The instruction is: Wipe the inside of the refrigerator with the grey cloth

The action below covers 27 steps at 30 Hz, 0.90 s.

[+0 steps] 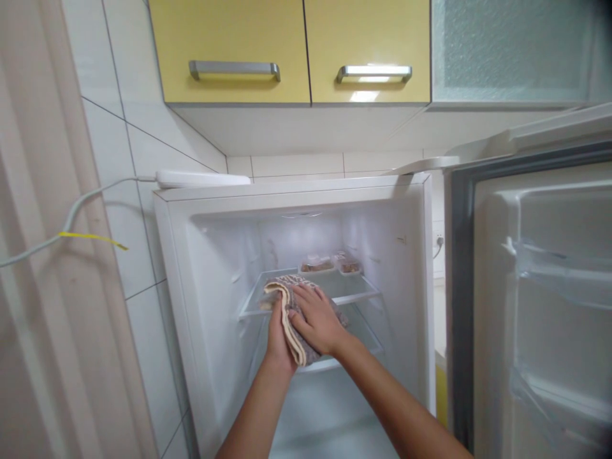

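A folded grey-brown cloth with a cream edge and a light pattern is between my hands, in front of the upper fridge shelf. My left hand grips it from the left and underneath, its fingers mostly hidden by the cloth. Flat on top lies my right hand, fingers stretched out, thumb apart near the cream edge. Behind the cloth, a glass shelf with a white front edge carries two clear-lidded food packs, one left and one right.
The white fridge stands open, its door swung to the right with clear door racks. A white device with a cable rests on top. Yellow cabinets hang above. A tiled wall and a curtain border the left.
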Available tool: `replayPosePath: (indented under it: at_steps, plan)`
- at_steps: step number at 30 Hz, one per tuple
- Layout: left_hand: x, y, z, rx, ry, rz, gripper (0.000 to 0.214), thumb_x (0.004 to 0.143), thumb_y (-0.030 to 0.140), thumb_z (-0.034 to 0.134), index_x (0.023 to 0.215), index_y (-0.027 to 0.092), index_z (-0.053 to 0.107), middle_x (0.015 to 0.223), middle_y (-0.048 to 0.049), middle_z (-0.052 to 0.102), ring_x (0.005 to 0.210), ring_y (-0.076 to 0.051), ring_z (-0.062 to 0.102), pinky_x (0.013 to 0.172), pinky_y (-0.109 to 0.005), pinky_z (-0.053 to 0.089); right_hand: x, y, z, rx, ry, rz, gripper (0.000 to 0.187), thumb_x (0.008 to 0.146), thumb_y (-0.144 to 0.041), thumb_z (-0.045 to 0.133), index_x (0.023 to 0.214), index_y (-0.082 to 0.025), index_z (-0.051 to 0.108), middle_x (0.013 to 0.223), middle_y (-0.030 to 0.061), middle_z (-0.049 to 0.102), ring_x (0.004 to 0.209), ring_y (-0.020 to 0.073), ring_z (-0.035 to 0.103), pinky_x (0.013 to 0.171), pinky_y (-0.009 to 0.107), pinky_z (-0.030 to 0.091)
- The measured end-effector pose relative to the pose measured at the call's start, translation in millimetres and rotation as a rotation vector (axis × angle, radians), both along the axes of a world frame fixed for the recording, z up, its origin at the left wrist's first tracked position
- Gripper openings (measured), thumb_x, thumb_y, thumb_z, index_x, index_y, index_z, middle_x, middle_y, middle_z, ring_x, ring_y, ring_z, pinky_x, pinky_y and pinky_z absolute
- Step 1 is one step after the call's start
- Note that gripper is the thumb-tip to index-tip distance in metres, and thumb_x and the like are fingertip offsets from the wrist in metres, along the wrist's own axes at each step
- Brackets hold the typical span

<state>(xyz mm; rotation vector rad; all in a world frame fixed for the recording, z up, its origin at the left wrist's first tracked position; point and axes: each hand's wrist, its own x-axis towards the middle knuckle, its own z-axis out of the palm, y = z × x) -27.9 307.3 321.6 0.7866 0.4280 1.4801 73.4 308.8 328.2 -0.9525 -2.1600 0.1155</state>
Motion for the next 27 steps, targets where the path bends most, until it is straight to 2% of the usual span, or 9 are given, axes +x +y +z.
replayPosePath:
  at_steps: [3, 6, 8, 11, 13, 15, 19, 24, 27]
  plan:
    - [3.5, -2.4, -2.1, -0.072, 0.008, 0.111, 0.039, 0.083, 0.040, 0.063, 0.114, 0.017, 0.068, 0.110, -0.0102, 0.078, 0.116, -0.027, 0.070, 0.105, -0.045, 0.056, 1.2, 8.5, 4.3, 0.126, -0.054, -0.047, 0.051, 0.099, -0.040, 0.044, 0.148, -0.030, 0.050, 0.159, 0.0033, 0.048, 0.153, 0.0253, 0.031, 0.128, 0.054, 0.012]
    - [-3.6, -3.0, 4.2, -0.100, 0.097, 0.411, 0.037, 0.080, 0.029, 0.062, 0.115, 0.018, 0.065, 0.108, -0.0079, 0.077, 0.110, -0.026, 0.072, 0.100, -0.045, 0.059, 10.7, 29.2, 2.5, 0.150, -0.007, -0.126, 0.061, 0.095, -0.049, 0.052, 0.151, -0.025, 0.045, 0.160, 0.0076, 0.046, 0.150, 0.0279, 0.035, 0.127, 0.054, 0.019]
    - [-19.3, -4.8, 16.3, 0.031, 0.294, 0.777, 0.039, 0.083, 0.032, 0.062, 0.120, 0.021, 0.062, 0.117, -0.0077, 0.075, 0.119, -0.026, 0.068, 0.106, -0.047, 0.055, 22.6, 45.2, -5.9, 0.114, 0.046, -0.229, 0.062, 0.098, -0.048, 0.046, 0.152, -0.018, 0.043, 0.159, 0.0130, 0.047, 0.148, 0.0283, 0.039, 0.124, 0.051, 0.028]
    - [-53.8, -8.2, 43.7, 0.502, 0.983, 1.261, 0.037, 0.086, 0.030, 0.062, 0.122, 0.021, 0.065, 0.129, -0.0116, 0.071, 0.136, -0.030, 0.056, 0.120, -0.053, 0.040, 42.2, 62.0, -28.0, 0.067, 0.028, -0.343, 0.058, 0.101, -0.040, 0.040, 0.150, -0.011, 0.045, 0.156, 0.0167, 0.050, 0.145, 0.0292, 0.043, 0.121, 0.048, 0.034]
    - [-76.2, -7.6, 61.4, 0.850, 1.558, 1.245, 0.034, 0.091, 0.020, 0.053, 0.122, 0.024, 0.068, 0.137, -0.0120, 0.068, 0.140, -0.030, 0.052, 0.122, -0.057, 0.034, 51.2, 65.6, -44.2, 0.058, -0.051, -0.355, 0.056, 0.100, -0.039, 0.042, 0.148, -0.012, 0.048, 0.155, 0.0156, 0.052, 0.144, 0.0305, 0.044, 0.121, 0.048, 0.034]
    - [-93.4, -3.7, 71.9, 0.971, 1.990, 1.231, 0.040, 0.092, 0.011, 0.043, 0.120, 0.021, 0.070, 0.139, -0.0148, 0.066, 0.139, -0.031, 0.053, 0.120, -0.059, 0.034, 55.2, 65.3, -57.3, 0.086, -0.136, -0.355, 0.052, 0.098, -0.035, 0.046, 0.145, -0.015, 0.052, 0.154, 0.0136, 0.053, 0.144, 0.0314, 0.044, 0.122, 0.049, 0.031]
    - [-109.2, 9.1, 69.1, 0.706, 2.631, 1.205, 0.042, 0.087, 0.012, 0.049, 0.122, 0.007, 0.070, 0.141, -0.0253, 0.063, 0.141, -0.037, 0.050, 0.124, -0.059, 0.024, 53.8, 64.8, -69.8, 0.158, -0.183, -0.395, 0.051, 0.091, -0.021, 0.051, 0.141, -0.019, 0.056, 0.152, 0.0108, 0.055, 0.140, 0.0314, 0.047, 0.120, 0.049, 0.031]
    - [-105.7, 37.7, 73.9, 0.514, 2.999, 0.867, 0.085, 0.077, 0.064, 0.066, 0.140, 0.008, 0.060, 0.158, -0.0256, 0.044, 0.151, -0.044, 0.031, 0.127, -0.057, 0.007, 53.0, 69.5, -75.4, 0.233, -0.162, -0.408, 0.053, 0.087, -0.009, 0.050, 0.139, -0.018, 0.058, 0.148, 0.0114, 0.059, 0.134, 0.0276, 0.051, 0.118, 0.044, 0.033]
    - [-103.2, 67.9, 92.8, 0.432, 2.977, 0.828, 0.076, 0.080, 0.063, 0.064, 0.134, 0.009, 0.065, 0.155, -0.0250, 0.049, 0.150, -0.043, 0.035, 0.126, -0.056, 0.009, 54.5, 72.4, -79.6, 0.257, -0.143, -0.412, 0.054, 0.085, -0.009, 0.053, 0.138, -0.018, 0.058, 0.147, 0.0114, 0.060, 0.133, 0.0273, 0.051, 0.116, 0.043, 0.033]
